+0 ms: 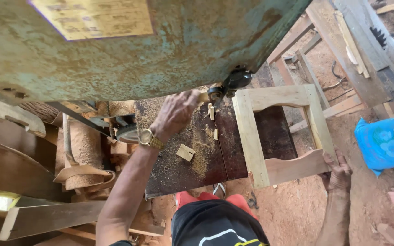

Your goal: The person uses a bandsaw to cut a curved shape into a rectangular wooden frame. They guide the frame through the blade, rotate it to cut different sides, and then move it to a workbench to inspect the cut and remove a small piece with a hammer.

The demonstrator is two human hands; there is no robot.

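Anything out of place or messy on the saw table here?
Sawdust and small offcuts litter the dark saw table. The wooden frame overhangs the table's edge, propped by the right hand.

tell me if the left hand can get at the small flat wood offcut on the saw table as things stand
Probably yes. The left hand is up by the blade guide, and the offcut lies just below it on the open saw table, with nothing between them.

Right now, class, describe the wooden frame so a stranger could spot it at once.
Find the dark saw table under the green machine housing. On its right edge lies the pale wooden frame, held by the right hand. Unlike the small offcuts nearby, it is an open rectangle.
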